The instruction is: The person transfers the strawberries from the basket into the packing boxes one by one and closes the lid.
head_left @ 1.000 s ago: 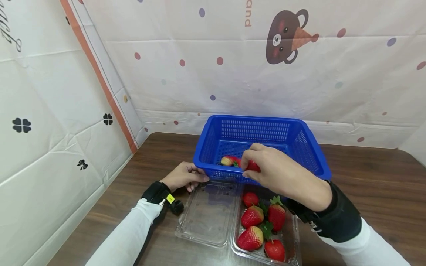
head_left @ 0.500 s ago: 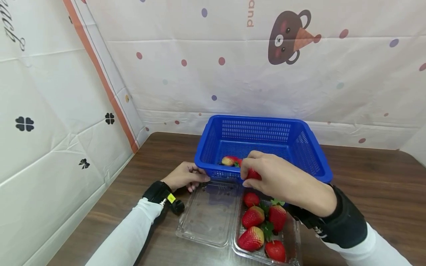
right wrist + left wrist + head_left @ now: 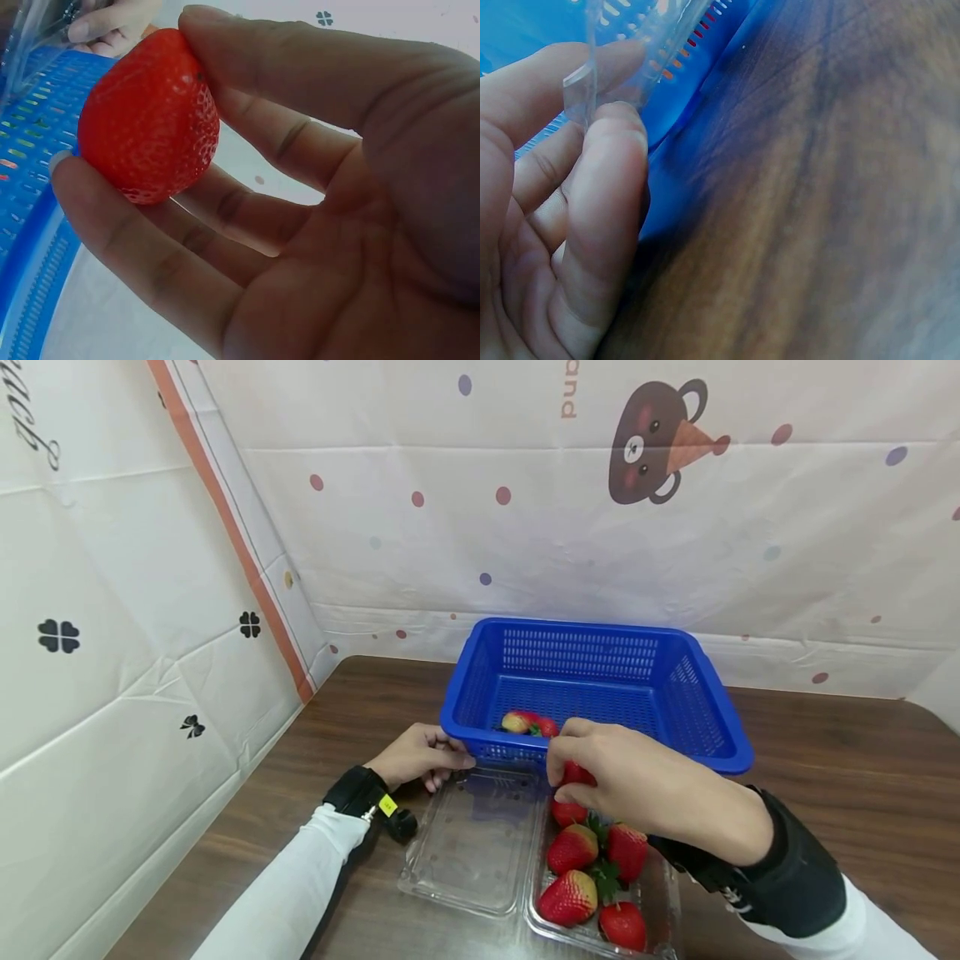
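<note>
Strawberry [image 3: 146, 120] in my right hand [image 3: 630, 777], thumb and fingertips curved round it, over far end of box [image 3: 660, 906], by near rim of basket [image 3: 577, 647]. Mid-transfer, I judge; direction unclear. Next move needs light, steady grip. My left hand [image 3: 420, 757] pinches far-left corner of lid [image 3: 472, 860]. Basket at far edge of tabletop [image 3: 825, 760]; printed sheet [image 3: 420, 552] behind.

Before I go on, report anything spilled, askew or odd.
Nothing looks spilled around the box. Only the printed bear looks odd: it lies sideways on the wall sheet, as if hung turned.
</note>
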{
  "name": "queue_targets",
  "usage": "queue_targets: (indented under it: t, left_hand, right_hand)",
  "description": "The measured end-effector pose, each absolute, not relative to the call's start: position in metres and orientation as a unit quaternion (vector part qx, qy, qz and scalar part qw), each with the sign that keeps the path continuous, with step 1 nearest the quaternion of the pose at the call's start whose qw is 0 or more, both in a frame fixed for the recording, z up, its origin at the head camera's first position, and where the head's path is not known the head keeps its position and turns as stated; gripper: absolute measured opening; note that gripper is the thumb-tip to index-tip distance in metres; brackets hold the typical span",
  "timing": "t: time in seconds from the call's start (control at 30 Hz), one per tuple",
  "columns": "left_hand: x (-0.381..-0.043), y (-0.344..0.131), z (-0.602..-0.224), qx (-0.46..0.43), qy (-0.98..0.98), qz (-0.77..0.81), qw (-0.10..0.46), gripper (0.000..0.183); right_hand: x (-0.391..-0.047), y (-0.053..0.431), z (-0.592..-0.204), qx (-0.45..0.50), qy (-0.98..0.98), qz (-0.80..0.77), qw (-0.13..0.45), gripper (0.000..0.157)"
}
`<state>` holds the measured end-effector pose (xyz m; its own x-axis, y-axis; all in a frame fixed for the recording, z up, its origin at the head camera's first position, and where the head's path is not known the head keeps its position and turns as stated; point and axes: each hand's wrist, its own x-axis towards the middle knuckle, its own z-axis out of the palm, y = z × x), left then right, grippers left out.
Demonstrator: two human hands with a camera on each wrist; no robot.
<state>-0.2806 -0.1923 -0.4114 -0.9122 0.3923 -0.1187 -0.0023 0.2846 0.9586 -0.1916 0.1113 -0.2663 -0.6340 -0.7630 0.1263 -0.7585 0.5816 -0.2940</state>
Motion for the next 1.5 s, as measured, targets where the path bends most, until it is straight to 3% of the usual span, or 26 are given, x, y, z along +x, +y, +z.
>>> queue_targets:
  t: [0.73, 1.13, 1.5]
  left_hand:
    - [-0.282, -0.196, -0.410, 0.130, 0.781, 0.587, 0.170, 0.027]
    - [-0.281, -0.192, -0.411, 0.128, 0.778, 0.590, 0.174, 0.026]
    - [-0.282, -0.192, -0.413, 0.125, 0.783, 0.586, 0.169, 0.028]
  right_hand:
    - [-0.191, 0.115, -0.273, -0.465, 0.868, -0.137, 0.109, 0.020]
    - [-0.192, 0.118, -0.287, -0.429, 0.872, -0.138, 0.191, 0.021]
    - [-0.191, 0.128, -0.300, -0.403, 0.877, -0.140, 0.223, 0.027]
